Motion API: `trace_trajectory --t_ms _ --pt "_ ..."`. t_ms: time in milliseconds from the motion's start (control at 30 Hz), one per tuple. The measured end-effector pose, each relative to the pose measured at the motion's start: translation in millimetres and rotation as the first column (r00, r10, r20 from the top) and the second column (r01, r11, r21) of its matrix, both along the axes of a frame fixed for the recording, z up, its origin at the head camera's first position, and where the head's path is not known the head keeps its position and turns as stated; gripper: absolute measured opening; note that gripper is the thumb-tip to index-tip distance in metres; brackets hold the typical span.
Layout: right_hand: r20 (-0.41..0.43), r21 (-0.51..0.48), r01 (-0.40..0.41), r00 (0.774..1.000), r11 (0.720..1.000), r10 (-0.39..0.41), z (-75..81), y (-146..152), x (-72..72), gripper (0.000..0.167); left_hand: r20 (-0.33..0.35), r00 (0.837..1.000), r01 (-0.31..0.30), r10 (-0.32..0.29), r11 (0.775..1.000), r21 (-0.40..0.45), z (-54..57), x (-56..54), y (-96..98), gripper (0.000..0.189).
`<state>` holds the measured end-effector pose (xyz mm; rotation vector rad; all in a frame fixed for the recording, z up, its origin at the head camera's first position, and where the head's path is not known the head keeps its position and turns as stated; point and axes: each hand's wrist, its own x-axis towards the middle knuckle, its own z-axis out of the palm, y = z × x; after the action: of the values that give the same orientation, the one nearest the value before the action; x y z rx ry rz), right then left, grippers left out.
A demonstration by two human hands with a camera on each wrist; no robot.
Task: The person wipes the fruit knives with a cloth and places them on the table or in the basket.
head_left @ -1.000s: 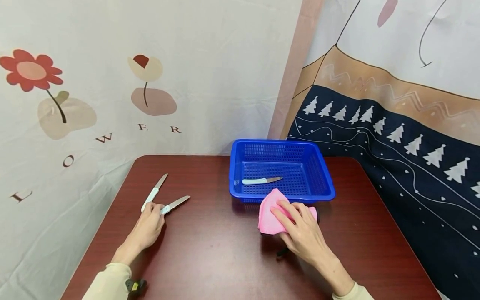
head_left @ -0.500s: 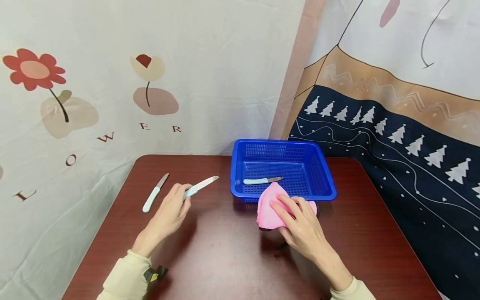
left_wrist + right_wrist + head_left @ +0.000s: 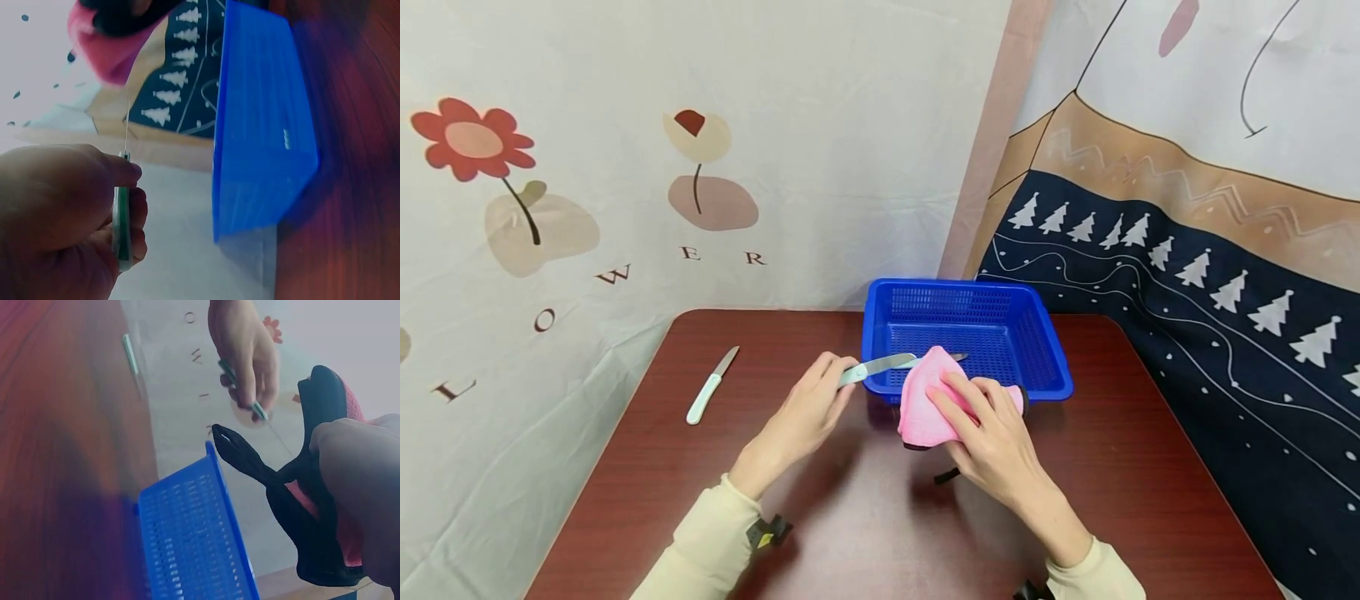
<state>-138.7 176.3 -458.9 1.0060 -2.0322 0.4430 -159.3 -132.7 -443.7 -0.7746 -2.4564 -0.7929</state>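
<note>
My left hand [image 3: 801, 408] grips a small knife [image 3: 854, 375] by its pale mint handle, the blade pointing right toward the cloth. Thumb and fingers wrap that handle in the left wrist view. In my right hand [image 3: 1000, 442] is a folded pink cloth [image 3: 925, 407] with black edging, held in front of the blue basket [image 3: 1062, 367]. A black loop [image 3: 240, 453] hangs from the cloth in the right wrist view. Inside the basket lies a second knife, mostly hidden behind the cloth and the held blade. Another knife [image 3: 703, 398] with a pale handle rests on the table's left side.
The dark red wooden table [image 3: 865, 533] reaches back to a printed fabric backdrop [image 3: 820, 150]. The basket stands near its far edge, right of centre. Black straps with small devices [image 3: 767, 532] sit at the wrists.
My left hand has lifted the knife off the table and carried it right, to the basket's front left corner. The cloth in my right hand has shifted slightly left and up.
</note>
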Motion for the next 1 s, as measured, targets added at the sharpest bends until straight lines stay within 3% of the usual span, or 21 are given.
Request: trace_trajectory --t_ms 267,533,833,1000 --pt "-0.033 0.024 0.005 0.999 1.000 -0.004 7.1 -12.1 -1.7 0.047 -0.104 0.994 0.037 -0.044 0.997 -0.070 8.9 -2.0 28.0 0.028" --pt "-0.031 0.079 0.063 0.998 0.995 -0.060 7.7 -17.4 -1.2 0.044 -0.169 0.983 0.048 -0.072 0.989 -0.142 15.2 1.5 40.7 0.028" --pt "-0.006 0.119 0.106 0.994 0.987 -0.106 9.3 -18.7 1.0 0.061 -0.196 0.978 0.039 -0.070 0.986 -0.160 16.1 5.2 42.8 0.026" --pt "-0.007 0.105 0.117 0.993 0.988 -0.117 9.6 -16.5 -0.1 0.058 -0.180 0.981 0.039 -0.067 0.987 -0.154 16.3 6.5 41.8 0.026"
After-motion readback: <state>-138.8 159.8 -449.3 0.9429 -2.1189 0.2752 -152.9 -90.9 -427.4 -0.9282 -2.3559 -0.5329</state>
